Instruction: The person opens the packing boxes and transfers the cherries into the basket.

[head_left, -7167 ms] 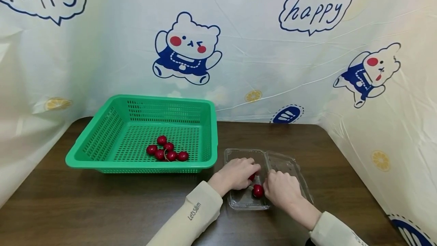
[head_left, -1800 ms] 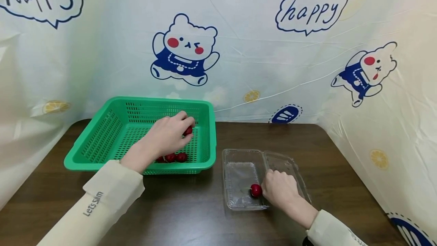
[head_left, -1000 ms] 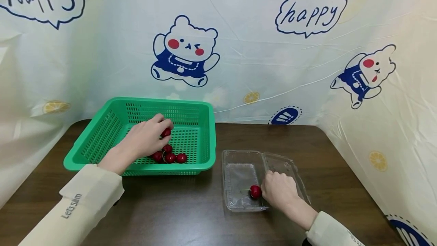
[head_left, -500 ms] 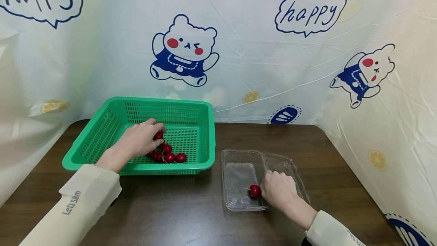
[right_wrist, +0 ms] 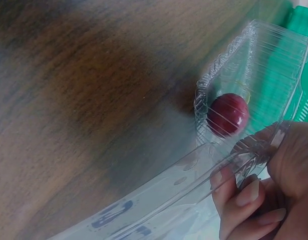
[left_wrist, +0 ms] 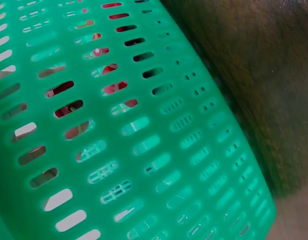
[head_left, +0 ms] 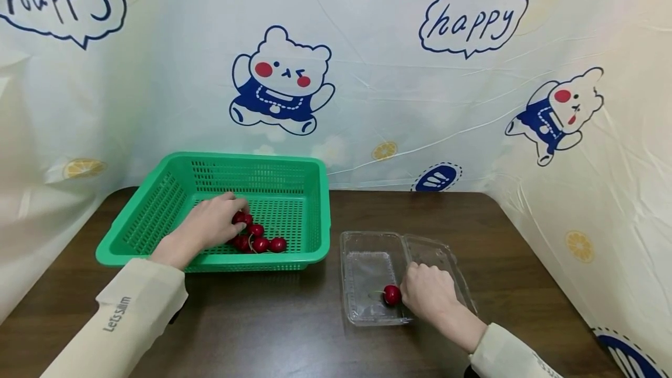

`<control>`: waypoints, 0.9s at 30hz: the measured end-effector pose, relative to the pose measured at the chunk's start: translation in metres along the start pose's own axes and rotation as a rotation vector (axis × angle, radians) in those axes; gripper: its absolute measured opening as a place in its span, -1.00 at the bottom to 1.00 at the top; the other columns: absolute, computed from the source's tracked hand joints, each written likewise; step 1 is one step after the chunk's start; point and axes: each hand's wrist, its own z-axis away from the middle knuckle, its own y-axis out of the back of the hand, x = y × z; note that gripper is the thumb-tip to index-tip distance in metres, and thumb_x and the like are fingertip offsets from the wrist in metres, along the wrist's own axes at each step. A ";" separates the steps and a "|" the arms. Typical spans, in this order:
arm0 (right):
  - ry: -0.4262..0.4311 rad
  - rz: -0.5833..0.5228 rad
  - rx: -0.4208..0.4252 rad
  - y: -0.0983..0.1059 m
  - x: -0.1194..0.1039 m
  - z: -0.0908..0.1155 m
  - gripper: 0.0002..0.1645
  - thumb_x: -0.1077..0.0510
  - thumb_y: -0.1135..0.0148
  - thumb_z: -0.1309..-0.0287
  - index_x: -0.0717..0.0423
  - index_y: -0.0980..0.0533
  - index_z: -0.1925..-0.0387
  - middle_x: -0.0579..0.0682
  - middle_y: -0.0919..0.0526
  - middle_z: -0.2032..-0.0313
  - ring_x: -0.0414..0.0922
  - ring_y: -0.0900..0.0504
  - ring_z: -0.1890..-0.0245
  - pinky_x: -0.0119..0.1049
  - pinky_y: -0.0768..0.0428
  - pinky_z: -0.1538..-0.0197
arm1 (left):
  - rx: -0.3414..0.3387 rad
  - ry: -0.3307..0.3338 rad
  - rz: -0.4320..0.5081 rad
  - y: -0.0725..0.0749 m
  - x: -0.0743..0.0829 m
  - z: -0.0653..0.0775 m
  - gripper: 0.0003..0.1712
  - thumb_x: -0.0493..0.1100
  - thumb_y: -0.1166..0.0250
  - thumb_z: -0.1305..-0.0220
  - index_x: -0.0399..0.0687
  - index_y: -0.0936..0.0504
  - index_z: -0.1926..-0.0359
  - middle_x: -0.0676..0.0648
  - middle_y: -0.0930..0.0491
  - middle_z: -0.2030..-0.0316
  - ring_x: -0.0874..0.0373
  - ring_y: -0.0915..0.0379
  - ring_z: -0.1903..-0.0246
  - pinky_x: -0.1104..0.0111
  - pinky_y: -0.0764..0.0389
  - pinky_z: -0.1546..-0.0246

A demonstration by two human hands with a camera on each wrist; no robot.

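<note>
In the head view, my left hand (head_left: 207,223) reaches into the green plastic basket (head_left: 304,259). Its thumb and fingers pinch a cherry (head_left: 238,217) low among several other cherries (head_left: 260,244). The left wrist view is filled by the slotted basket wall (left_wrist: 18,200), with red showing through; the fingers are hidden there. My right hand (head_left: 431,293) grips the clear plastic clamshell box (head_left: 362,312) along the fold between base and lid, its fingertips (right_wrist: 250,192) curled round the plastic. One cherry with a stem (head_left: 392,294) lies in the base beside that hand.
The box's lid (head_left: 434,248) lies folded out to the right. Both containers stand on a brown wooden table (head_left: 262,325), basket at left, box at right. A printed curtain (head_left: 378,74) hangs behind and along the sides.
My left hand has carried a cherry from the box over to the basket, then shifted left and lowered it beside the others. My right hand has stayed at the box.
</note>
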 end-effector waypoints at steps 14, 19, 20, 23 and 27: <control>0.003 0.003 -0.008 0.001 0.000 0.000 -0.70 0.20 -0.13 0.03 0.13 -0.31 0.76 0.11 -0.50 0.76 0.07 -0.51 0.75 -0.02 -0.46 0.73 | -0.051 0.019 0.006 -0.004 -0.002 -0.001 -0.74 -0.21 -0.34 -0.16 -0.24 -0.61 0.14 -0.27 -0.58 0.21 0.05 -0.45 0.48 0.17 -0.53 0.48; 0.004 0.006 -0.004 0.001 0.000 0.000 -0.71 0.21 -0.13 0.04 0.13 -0.31 0.76 0.12 -0.51 0.76 0.07 -0.52 0.75 -0.02 -0.46 0.74 | -0.042 0.022 0.001 -0.004 -0.001 -0.001 -0.71 -0.20 -0.34 -0.16 -0.23 -0.61 0.11 -0.32 -0.59 0.13 0.04 -0.48 0.50 0.12 -0.57 0.45; 0.003 0.006 -0.002 0.000 0.000 0.000 -0.71 0.21 -0.13 0.04 0.13 -0.31 0.76 0.12 -0.51 0.76 0.07 -0.52 0.75 -0.02 -0.46 0.74 | -0.041 0.021 -0.002 -0.004 -0.001 -0.001 -0.70 -0.21 -0.34 -0.16 -0.24 -0.60 0.10 -0.33 -0.59 0.12 0.04 -0.48 0.50 0.11 -0.58 0.45; 0.004 0.005 -0.003 0.001 -0.001 0.000 -0.71 0.20 -0.13 0.03 0.13 -0.31 0.76 0.12 -0.50 0.76 0.07 -0.51 0.76 -0.02 -0.45 0.74 | -0.045 0.020 -0.009 -0.003 0.000 0.000 -0.69 -0.22 -0.34 -0.15 -0.25 -0.60 0.08 -0.35 -0.58 0.11 0.03 -0.49 0.51 0.10 -0.59 0.44; 0.003 0.008 -0.005 0.002 -0.001 -0.001 -0.71 0.20 -0.13 0.03 0.14 -0.32 0.76 0.12 -0.51 0.76 0.08 -0.51 0.76 -0.02 -0.45 0.74 | -0.048 0.023 -0.009 -0.002 0.000 0.000 -0.69 -0.24 -0.33 -0.15 -0.26 -0.60 0.07 -0.36 -0.58 0.10 0.04 -0.48 0.52 0.11 -0.58 0.46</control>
